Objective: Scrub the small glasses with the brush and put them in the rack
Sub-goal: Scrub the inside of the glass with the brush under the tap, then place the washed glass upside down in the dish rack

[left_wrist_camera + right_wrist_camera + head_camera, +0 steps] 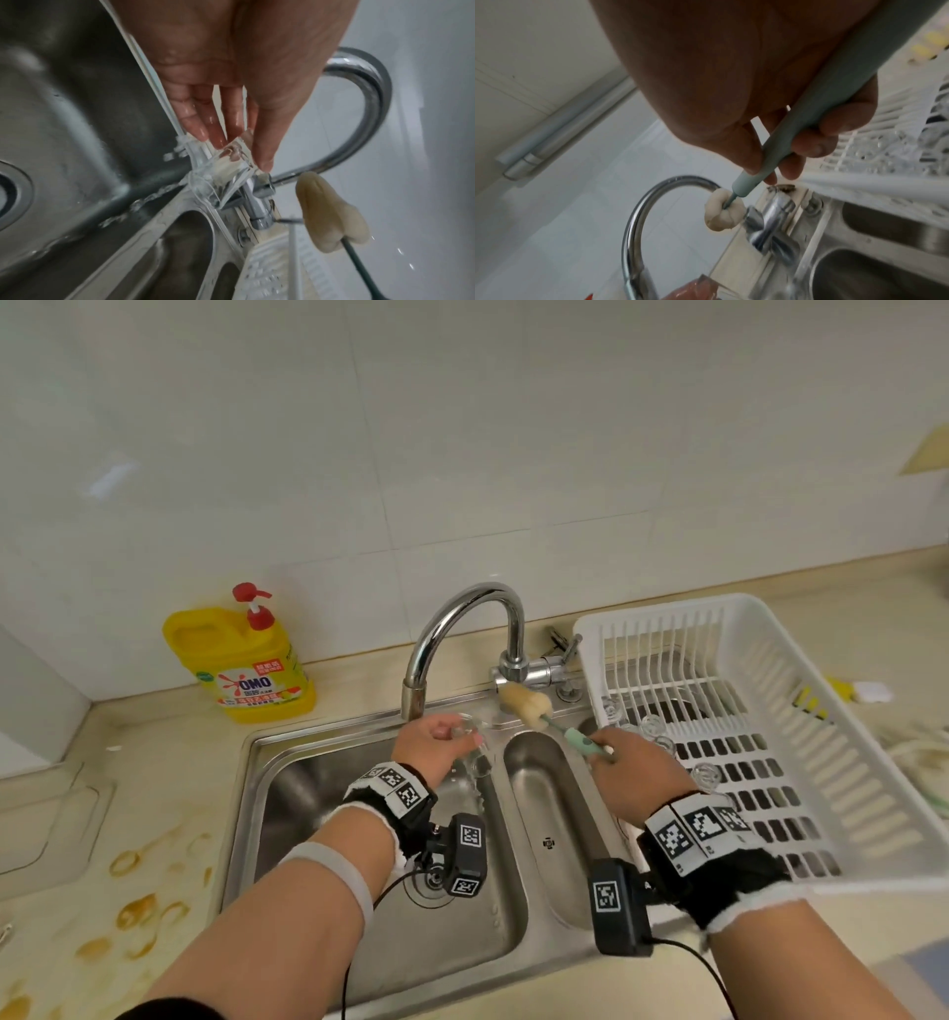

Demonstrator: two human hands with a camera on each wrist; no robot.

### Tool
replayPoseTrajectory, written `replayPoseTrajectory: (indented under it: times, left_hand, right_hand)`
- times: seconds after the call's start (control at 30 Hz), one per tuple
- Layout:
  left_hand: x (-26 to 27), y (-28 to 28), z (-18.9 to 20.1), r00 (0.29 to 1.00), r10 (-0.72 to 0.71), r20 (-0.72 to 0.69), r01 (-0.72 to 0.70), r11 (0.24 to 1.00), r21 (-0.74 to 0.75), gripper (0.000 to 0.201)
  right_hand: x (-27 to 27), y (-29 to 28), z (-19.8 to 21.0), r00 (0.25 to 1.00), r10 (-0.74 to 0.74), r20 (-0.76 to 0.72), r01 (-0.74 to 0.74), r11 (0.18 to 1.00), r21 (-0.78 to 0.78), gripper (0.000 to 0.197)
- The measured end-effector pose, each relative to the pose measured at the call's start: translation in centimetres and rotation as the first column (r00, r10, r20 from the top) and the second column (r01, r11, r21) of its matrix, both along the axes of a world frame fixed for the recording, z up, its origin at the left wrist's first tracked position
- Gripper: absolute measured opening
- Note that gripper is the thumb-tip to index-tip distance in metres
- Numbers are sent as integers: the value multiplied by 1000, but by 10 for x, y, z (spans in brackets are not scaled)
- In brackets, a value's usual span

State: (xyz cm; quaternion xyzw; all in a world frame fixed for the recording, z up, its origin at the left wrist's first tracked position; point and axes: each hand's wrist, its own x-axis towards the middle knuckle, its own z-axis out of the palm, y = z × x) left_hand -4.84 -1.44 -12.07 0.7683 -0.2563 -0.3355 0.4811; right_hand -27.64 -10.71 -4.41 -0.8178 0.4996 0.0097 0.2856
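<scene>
From the head view I saw the desk point(169, 762) carrying a double steel sink point(369, 819), the white dish rack point(760, 711) with several small glasses already inside, and a yellow detergent bottle point(241, 660); neither wrist view showed that bottle whole. My left hand point(436, 744) reached over the big basin beneath the faucet point(462, 629), its fingertips point(218, 140) pinching a small glass point(231, 162) under running water, as the left wrist view showed. My right hand point(770, 91) curled around the brush point(821, 113), whose sponge head pointed toward the tap base.
</scene>
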Motion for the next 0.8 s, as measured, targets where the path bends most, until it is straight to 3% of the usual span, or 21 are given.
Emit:
replayPoseTrajectory:
  times: [0.17, 0.37, 0.6, 0.8]
  left_hand:
    - [-32, -31, 26, 981, -118, 155, 125, 992, -33, 26]
    - [-77, -89, 58, 935, -211, 285, 232, 972, -43, 29]
    - [-149, -183, 69, 830, -350, 435, 317, 937, 149, 35]
    - [-209, -238, 53, 629, -628, 459, 423, 771, 475, 31]
  right_hand:
    - [-42, -26, 11, 988, -128, 83, 130, 991, -23, 33]
    - [-89, -74, 14, 975, -174, 137, 175, 985, 6, 34]
    - [-165, -145, 7, 976, -175, 130, 166, 983, 76, 28]
    - [-205, -186, 3, 981, -143, 129, 131, 987, 98, 28]
